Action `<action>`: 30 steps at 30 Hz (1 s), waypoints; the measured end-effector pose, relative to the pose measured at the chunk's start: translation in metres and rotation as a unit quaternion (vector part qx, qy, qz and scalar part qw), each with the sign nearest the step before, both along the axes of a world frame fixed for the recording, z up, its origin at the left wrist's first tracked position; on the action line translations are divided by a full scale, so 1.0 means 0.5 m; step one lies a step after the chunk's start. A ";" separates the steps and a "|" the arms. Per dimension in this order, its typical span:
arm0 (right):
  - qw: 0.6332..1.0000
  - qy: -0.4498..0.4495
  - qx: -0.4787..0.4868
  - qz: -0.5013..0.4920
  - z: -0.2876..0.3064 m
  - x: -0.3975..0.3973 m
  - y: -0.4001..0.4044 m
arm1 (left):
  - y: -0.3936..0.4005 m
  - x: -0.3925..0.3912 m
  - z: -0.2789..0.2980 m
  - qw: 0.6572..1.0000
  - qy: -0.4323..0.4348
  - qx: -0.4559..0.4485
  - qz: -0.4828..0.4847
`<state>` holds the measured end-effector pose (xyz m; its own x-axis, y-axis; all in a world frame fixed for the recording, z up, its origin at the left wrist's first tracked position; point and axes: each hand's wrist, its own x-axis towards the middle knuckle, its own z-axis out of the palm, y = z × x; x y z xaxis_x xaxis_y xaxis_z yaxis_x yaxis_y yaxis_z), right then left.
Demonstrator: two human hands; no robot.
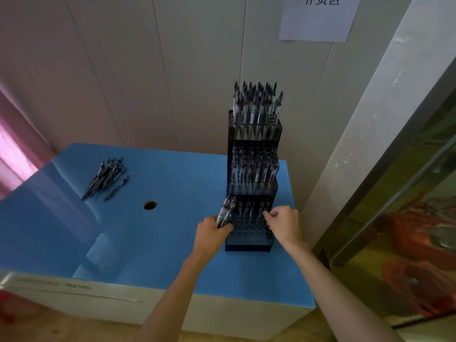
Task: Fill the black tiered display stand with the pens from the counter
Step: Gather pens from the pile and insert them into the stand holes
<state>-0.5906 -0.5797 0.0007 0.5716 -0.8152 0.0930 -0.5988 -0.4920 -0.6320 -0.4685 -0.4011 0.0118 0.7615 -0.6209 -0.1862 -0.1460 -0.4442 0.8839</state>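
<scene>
Blue tabletop (153,245) is carrying the black tiered display stand (249,243) at its far right, against the wall. Top and middle tiers are looking full; bottom tier is holding only a back row, with the front holes showing empty, so the step in hand is probably filling the bottom tier. A loose pile of pens (106,177) is lying far left, well apart from both hands. Left hand (212,230) is gripping a small bundle of pens (225,212) just beside the stand's left edge. Right hand (283,223) is curling its fingers at the bottom tier's right side, apparently pinching a pen there, too small to confirm. Next move is likely calling for seating single pens upright into empty holes.
</scene>
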 end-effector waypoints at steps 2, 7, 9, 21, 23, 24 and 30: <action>0.994 -0.062 0.086 0.028 0.017 0.004 0.023 | -0.006 -0.001 0.002 1.000 0.002 0.000 0.002; 0.930 -0.180 0.300 0.113 0.083 0.027 0.085 | -0.019 -0.005 0.011 1.000 -0.009 -0.001 0.002; 0.918 -0.181 0.328 0.128 0.097 0.037 0.098 | -0.021 -0.005 0.012 1.000 -0.019 -0.003 -0.006; 0.907 -0.238 0.339 0.070 0.105 0.060 0.137 | -0.009 0.003 0.019 0.998 -0.047 0.028 -0.004; 0.898 -0.283 0.336 0.031 0.111 0.062 0.127 | 0.000 0.009 0.012 0.998 -0.042 0.041 0.010; 0.904 -0.291 0.311 0.024 0.112 0.061 0.119 | 0.006 0.012 0.007 0.998 -0.040 0.046 0.018; 0.969 -0.220 0.077 0.085 0.093 0.062 0.101 | 0.027 0.033 -0.007 0.996 -0.036 0.044 0.069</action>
